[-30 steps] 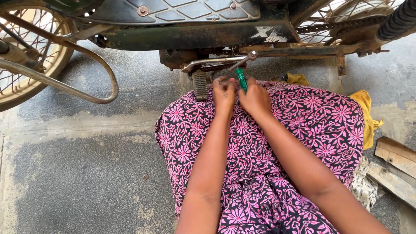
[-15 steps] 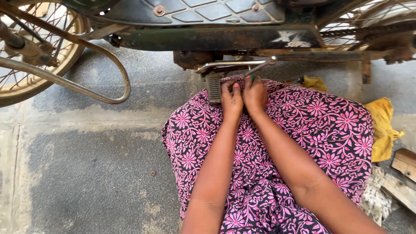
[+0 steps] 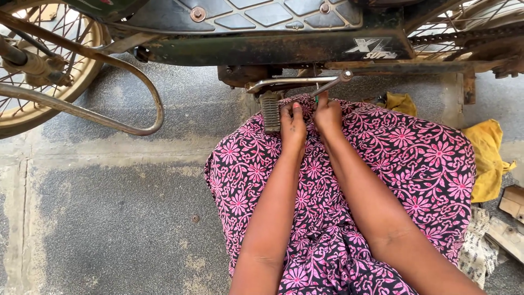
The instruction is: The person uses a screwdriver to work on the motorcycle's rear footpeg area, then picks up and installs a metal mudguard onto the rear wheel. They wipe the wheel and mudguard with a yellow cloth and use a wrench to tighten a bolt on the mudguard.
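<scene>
Both hands meet at the upper middle of the frame, just below the underside of a dark, rusty motorcycle frame [image 3: 273, 52]. The left hand [image 3: 293, 128] has its fingers curled narrow beside a small black ribbed rubber foot peg [image 3: 271, 112], which hangs under a bent silver metal lever bar [image 3: 297, 83]; the knuckles touch or nearly touch the peg, but whether the fingers grip anything cannot be told. The right hand [image 3: 327, 116] is closed around a thin tool with a green handle [image 3: 316, 99], of which only a sliver shows above the fingers, just under the silver bar. The tool's tip is hidden.

Both forearms run down toward the lower middle of the frame over a black garment printed with pink flowers [image 3: 382, 175], which covers the person's knees and fills the centre and right.

At the upper left stands a spoked wheel with a tan rim [image 3: 33, 117], and a curved grey metal tube [image 3: 125, 106] sweeps from it toward the middle. At the upper right a chain [image 3: 464, 34] and further spokes show. A crumpled yellow cloth [image 3: 488, 158] lies on the ground at the right edge, with pale wooden blocks [image 3: 510, 218] below it and a scrap of printed paper [image 3: 476, 246] beside them. The grey concrete floor [image 3: 109, 218] takes up the lower left.
</scene>
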